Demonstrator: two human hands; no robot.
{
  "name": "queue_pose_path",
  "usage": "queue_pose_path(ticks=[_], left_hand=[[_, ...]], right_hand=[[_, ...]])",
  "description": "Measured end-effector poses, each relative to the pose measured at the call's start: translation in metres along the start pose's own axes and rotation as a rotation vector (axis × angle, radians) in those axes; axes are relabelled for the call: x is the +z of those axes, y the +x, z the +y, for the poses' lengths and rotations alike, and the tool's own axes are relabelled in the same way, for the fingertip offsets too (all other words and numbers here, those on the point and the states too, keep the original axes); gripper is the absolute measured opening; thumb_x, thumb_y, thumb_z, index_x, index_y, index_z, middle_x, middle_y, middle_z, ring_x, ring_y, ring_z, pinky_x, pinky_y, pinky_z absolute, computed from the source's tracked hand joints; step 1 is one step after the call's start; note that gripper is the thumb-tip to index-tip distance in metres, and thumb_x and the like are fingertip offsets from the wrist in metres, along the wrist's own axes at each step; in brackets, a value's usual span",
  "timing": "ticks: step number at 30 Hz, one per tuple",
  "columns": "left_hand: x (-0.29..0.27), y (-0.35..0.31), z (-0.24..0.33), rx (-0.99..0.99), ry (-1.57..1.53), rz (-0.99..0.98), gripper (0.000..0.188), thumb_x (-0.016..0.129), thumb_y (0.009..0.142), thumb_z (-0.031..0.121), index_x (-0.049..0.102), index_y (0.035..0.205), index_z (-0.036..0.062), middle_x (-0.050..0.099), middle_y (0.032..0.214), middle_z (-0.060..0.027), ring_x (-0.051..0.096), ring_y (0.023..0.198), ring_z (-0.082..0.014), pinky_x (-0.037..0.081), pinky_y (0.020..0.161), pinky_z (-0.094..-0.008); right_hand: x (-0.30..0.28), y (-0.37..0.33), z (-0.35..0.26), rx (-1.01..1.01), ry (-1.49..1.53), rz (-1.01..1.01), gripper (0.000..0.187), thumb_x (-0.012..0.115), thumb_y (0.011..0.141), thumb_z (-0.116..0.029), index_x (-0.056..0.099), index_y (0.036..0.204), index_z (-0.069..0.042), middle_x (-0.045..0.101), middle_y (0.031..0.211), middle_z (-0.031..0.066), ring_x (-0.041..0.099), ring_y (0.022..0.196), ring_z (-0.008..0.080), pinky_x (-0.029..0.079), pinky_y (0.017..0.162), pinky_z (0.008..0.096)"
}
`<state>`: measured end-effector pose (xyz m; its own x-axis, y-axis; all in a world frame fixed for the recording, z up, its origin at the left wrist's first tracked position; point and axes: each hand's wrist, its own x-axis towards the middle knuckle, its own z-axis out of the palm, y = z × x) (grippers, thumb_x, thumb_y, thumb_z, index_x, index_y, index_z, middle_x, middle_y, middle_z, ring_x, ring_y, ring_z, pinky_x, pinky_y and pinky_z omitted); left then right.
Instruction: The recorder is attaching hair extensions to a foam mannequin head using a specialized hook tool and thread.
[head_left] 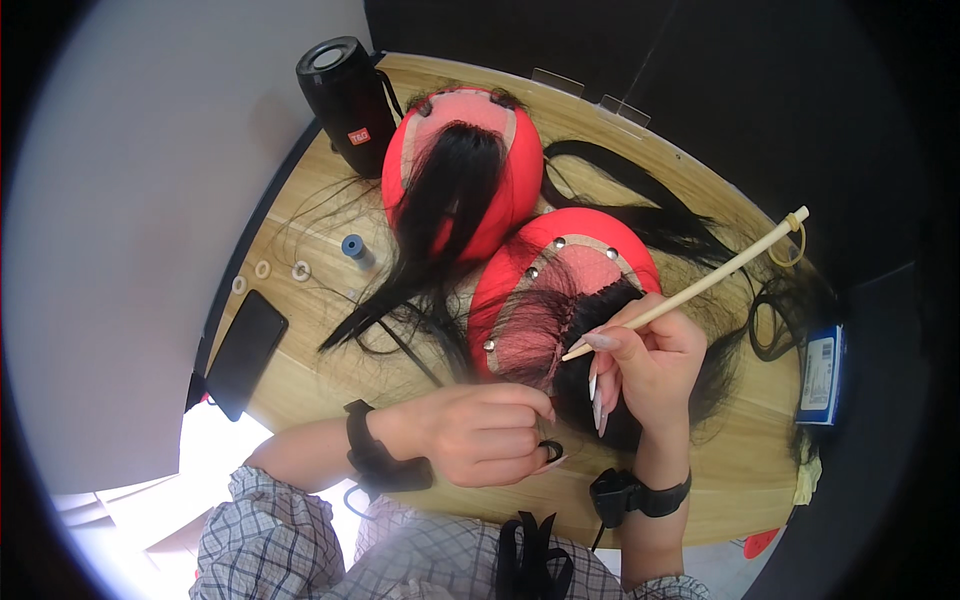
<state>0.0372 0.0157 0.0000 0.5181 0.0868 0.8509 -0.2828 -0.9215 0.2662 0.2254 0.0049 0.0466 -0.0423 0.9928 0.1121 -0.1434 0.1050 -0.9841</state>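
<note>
My right hand (pixel 650 370) is closed around a long pale stick-like tool (pixel 715 275), held like a pen. Its tip meets the hairline on a pink mesh wig cap (pixel 590 272), which is pinned with silver tacks to the nearer red ball-shaped form (pixel 500 290). Black hair (pixel 605 305) grows along the mesh and falls below my right hand. At the near edge of that form, my left hand (pixel 490 435) is curled shut, fingertips by the hair. A small dark loop (pixel 550 452) shows at its fingers; what they pinch is too small to make out.
Behind stands a second red form (pixel 520 165) with a mesh cap and long black hair. A black cylindrical speaker (pixel 350 110), a blue-grey spool (pixel 355 248), white rings (pixel 301 270) and a dark phone (pixel 248 355) lie left. At right are loose hair and a blue-white box (pixel 822 375).
</note>
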Motion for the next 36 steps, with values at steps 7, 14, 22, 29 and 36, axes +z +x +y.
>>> queue_pose_path(ticks=[7, 14, 22, 29, 36], left_hand=[[0.002, 0.001, -0.002, 0.012, 0.007, 0.010, 0.012, 0.069, 0.076, -0.002, 0.058, 0.070, -0.0032, 0.043, 0.061, -0.0046, 0.047, 0.057, -0.0192, 0.054, 0.074, -0.0366], [0.000, 0.000, 0.000, 0.004, 0.010, -0.001, 0.012, 0.069, 0.076, -0.001, 0.058, 0.070, -0.0031, 0.042, 0.062, -0.0044, 0.047, 0.057, -0.0190, 0.054, 0.075, -0.0368], [0.001, 0.001, -0.001, 0.007, 0.006, 0.007, 0.012, 0.069, 0.075, -0.002, 0.058, 0.070, -0.0027, 0.042, 0.061, -0.0047, 0.047, 0.056, -0.0192, 0.054, 0.074, -0.0372], [0.005, -0.001, -0.002, -0.002, 0.026, 0.041, 0.015, 0.067, 0.075, -0.007, 0.056, 0.066, -0.0031, 0.042, 0.060, -0.0047, 0.046, 0.054, -0.0182, 0.056, 0.074, -0.0379], [0.006, -0.005, -0.005, -0.016, 0.067, 0.014, 0.010, 0.066, 0.075, -0.005, 0.059, 0.068, -0.0023, 0.048, 0.062, -0.0057, 0.051, 0.054, -0.0168, 0.058, 0.078, -0.0372]], right_hand=[[0.000, 0.000, 0.000, -0.009, -0.016, 0.025, 0.009, 0.064, 0.087, 0.002, 0.064, 0.080, 0.007, 0.061, 0.057, 0.0070, 0.053, 0.041, 0.0061, 0.040, 0.035, 0.0175], [0.001, 0.000, -0.001, -0.004, -0.035, 0.028, 0.011, 0.064, 0.087, 0.002, 0.063, 0.077, 0.006, 0.061, 0.057, 0.0074, 0.053, 0.040, 0.0060, 0.039, 0.035, 0.0175], [0.004, 0.000, -0.003, 0.005, -0.047, 0.065, 0.011, 0.065, 0.086, 0.003, 0.063, 0.077, 0.007, 0.061, 0.057, 0.0070, 0.054, 0.041, 0.0060, 0.039, 0.035, 0.0179], [0.008, -0.001, -0.004, 0.009, -0.025, 0.159, 0.012, 0.065, 0.088, 0.000, 0.062, 0.078, 0.005, 0.060, 0.059, 0.0071, 0.053, 0.040, 0.0067, 0.039, 0.035, 0.0188], [0.006, 0.002, -0.010, 0.081, 0.150, 0.142, 0.011, 0.059, 0.092, -0.002, 0.061, 0.086, 0.007, 0.064, 0.068, 0.0126, 0.056, 0.042, 0.0105, 0.041, 0.035, 0.0200]])
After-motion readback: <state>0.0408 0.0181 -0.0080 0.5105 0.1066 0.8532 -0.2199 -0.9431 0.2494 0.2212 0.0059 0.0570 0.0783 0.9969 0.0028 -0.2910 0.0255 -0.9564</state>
